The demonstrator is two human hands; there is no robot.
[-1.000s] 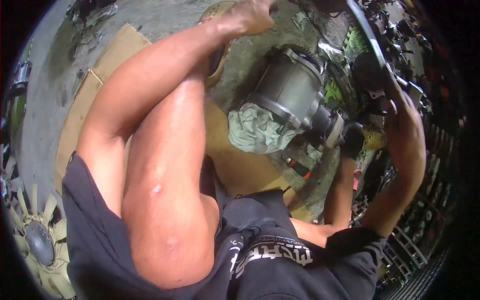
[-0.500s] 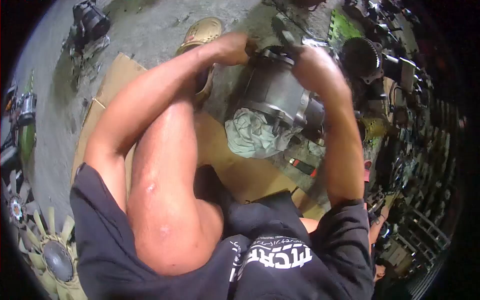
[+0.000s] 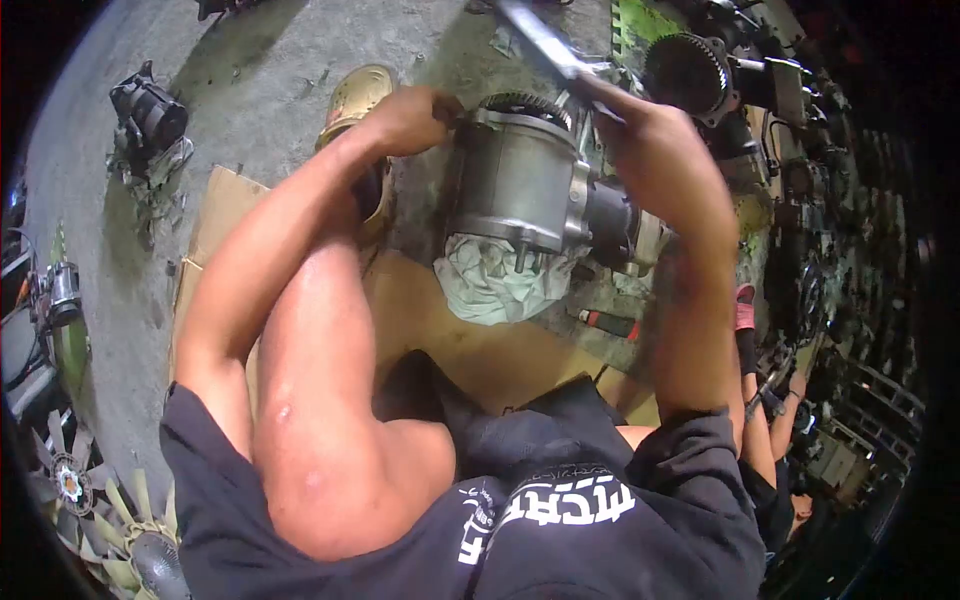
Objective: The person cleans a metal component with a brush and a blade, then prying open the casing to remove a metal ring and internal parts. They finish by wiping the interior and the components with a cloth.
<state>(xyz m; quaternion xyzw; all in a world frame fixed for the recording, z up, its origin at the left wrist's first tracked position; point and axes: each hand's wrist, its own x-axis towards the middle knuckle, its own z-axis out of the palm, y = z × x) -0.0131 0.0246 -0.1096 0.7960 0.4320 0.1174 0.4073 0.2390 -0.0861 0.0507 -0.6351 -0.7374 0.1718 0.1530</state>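
The right hand (image 3: 640, 130) has a closed grip on a long metal tool (image 3: 540, 40). The left hand (image 3: 415, 110) presses the gray motor part (image 3: 515, 180) at nine o'clock. It lies on a rag (image 3: 490, 285), on the floor (image 3: 270, 60), all in one piece.

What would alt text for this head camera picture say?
A crouching person's left hand grips the top of a grey metal motor housing on the floor while the right hand holds a long metal tool above it. A crumpled cloth lies beneath.
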